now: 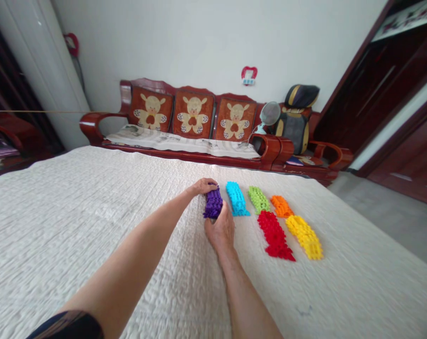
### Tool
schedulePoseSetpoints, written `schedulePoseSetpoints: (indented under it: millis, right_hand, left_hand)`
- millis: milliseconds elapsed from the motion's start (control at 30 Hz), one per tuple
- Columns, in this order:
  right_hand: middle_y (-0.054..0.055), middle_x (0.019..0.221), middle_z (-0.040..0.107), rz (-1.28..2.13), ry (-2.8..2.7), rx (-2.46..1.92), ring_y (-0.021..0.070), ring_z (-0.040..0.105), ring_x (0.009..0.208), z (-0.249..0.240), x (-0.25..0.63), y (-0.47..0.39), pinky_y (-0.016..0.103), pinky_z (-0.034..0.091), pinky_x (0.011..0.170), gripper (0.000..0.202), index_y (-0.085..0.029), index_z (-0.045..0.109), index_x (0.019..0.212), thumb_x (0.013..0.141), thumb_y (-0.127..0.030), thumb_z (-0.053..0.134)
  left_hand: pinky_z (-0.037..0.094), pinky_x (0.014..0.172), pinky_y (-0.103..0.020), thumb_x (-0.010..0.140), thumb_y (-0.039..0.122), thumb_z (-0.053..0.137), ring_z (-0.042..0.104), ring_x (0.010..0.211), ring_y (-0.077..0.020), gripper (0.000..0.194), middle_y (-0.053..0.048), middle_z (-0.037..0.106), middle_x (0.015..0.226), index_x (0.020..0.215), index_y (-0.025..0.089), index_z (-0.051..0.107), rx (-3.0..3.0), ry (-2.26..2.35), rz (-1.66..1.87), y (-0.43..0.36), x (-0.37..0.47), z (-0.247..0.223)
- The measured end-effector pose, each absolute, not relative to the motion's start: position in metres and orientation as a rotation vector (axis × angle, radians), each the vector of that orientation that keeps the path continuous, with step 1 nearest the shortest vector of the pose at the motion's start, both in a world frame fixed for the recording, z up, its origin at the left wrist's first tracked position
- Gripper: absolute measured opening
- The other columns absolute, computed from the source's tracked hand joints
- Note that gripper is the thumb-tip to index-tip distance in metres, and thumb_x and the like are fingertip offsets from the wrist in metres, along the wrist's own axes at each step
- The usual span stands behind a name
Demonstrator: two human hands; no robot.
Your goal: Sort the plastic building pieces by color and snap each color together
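Note:
A row of purple plastic toy pieces [213,201] lies on the quilted white cover between my two hands. My left hand [204,186] has its fingers closed over the far end of the row. Around the near right end curls my right hand [222,227], thumb at the near edge and fingers along the side. Just right of them is a light blue row [236,198] of similar pieces. Beyond it lie a green row [259,199] and a short orange row [282,206]. Closer to me are a red row [275,235] and a yellow row [305,237].
The white cover [93,212] spreads over the wide surface under my hands. Past its far edge stands a wooden sofa [270,153] with bear-patterned cushions [193,113]. A small fan [270,113] and a chair with a dark massage pad [293,132] are at the right.

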State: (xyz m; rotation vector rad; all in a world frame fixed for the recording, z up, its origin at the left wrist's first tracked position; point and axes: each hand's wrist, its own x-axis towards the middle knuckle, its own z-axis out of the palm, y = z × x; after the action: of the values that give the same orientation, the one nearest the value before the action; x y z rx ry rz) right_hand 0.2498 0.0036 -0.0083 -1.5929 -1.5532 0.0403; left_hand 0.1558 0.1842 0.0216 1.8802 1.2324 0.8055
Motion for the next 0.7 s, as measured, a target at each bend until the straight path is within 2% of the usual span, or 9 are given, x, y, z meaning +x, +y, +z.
schedulePoseSetpoints:
  millis: [167,367,500,600,700]
  right_hand:
    - [0.02,0.131,0.052,0.055,-1.572,-1.586,0.0332,0.052,0.119,-0.007,0.25,0.003,0.047,0.045,0.096,0.076,-0.01,0.031,0.142,0.073,-0.024,0.058]
    - [0.017,0.129,0.051,0.102,-1.571,-1.56,0.0333,0.051,0.119,-0.003,0.248,-0.001,0.048,0.048,0.093,0.079,-0.017,0.031,0.142,0.07,-0.025,0.061]
    - [0.016,0.133,0.044,0.125,-1.585,-1.505,0.0332,0.047,0.123,-0.003,0.247,-0.002,0.049,0.047,0.095,0.08,-0.02,0.03,0.141,0.068,-0.023,0.062]
    - [0.015,0.134,0.041,0.132,-1.619,-1.4,0.0316,0.043,0.125,-0.002,0.243,-0.002,0.049,0.044,0.1,0.081,-0.02,0.03,0.139,0.065,-0.022,0.063]
    - [0.014,0.13,0.043,0.124,-1.641,-1.288,0.0312,0.042,0.124,0.002,0.23,-0.002,0.052,0.04,0.104,0.08,-0.021,0.032,0.137,0.064,-0.024,0.066]
  left_hand:
    - [0.044,0.056,-0.018,0.076,0.021,0.064,0.053,0.057,-0.0081,0.031,0.002,0.065,0.067,0.106,0.016,0.072,1.693,1.191,0.866,0.172,0.156,0.023]
    - [0.039,0.049,-0.017,0.078,0.017,0.063,0.047,0.05,-0.0064,0.039,0.005,0.055,0.059,0.116,0.015,0.066,1.666,1.198,0.848,0.151,0.16,0.041]
    - [0.039,0.047,-0.016,0.08,0.019,0.063,0.046,0.048,-0.0054,0.047,0.005,0.057,0.063,0.127,0.018,0.059,1.624,1.173,0.875,0.132,0.156,0.048]
    - [0.04,0.048,-0.018,0.082,0.025,0.064,0.046,0.047,-0.0053,0.048,0.003,0.06,0.067,0.128,0.018,0.057,1.593,1.203,0.887,0.119,0.144,0.05]
    - [0.048,0.056,-0.023,0.085,0.033,0.064,0.055,0.058,-0.0093,0.043,-0.002,0.066,0.08,0.124,0.017,0.059,1.598,1.217,0.874,0.106,0.121,0.054]
